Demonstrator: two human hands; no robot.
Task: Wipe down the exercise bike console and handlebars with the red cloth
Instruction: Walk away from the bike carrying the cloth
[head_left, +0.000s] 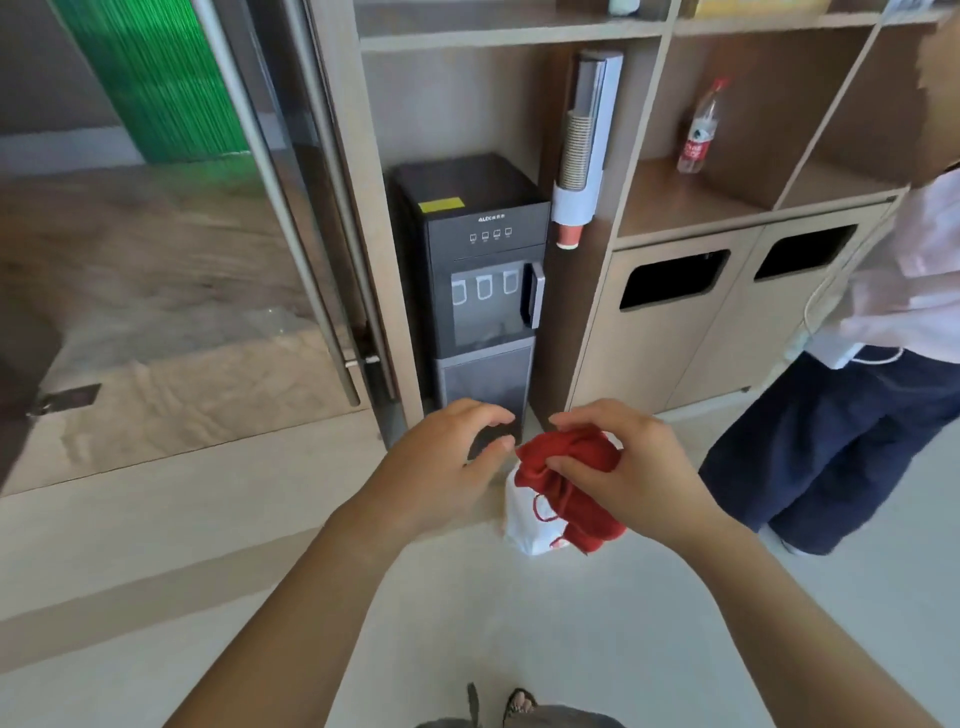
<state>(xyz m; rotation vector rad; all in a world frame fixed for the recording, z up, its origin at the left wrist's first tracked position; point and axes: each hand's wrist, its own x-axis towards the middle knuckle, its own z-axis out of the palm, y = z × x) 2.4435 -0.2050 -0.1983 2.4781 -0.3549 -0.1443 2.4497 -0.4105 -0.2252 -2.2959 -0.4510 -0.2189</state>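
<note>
— How many hands do we see?
— We count two: the left hand (447, 462) and the right hand (623, 470). We also count one red cloth (569, 452) and one white bag (524, 519).
— And in the shelving?
— One water dispenser (483, 332), with three spouts (484, 287) and four button icons (491, 235). One cup holder (589, 130) and one red cup (569, 236). We cannot count the stacked cups. One bottle (698, 130).
— Anything else?
— We count two bin openings (672, 278) and one other person (857, 441).
</note>
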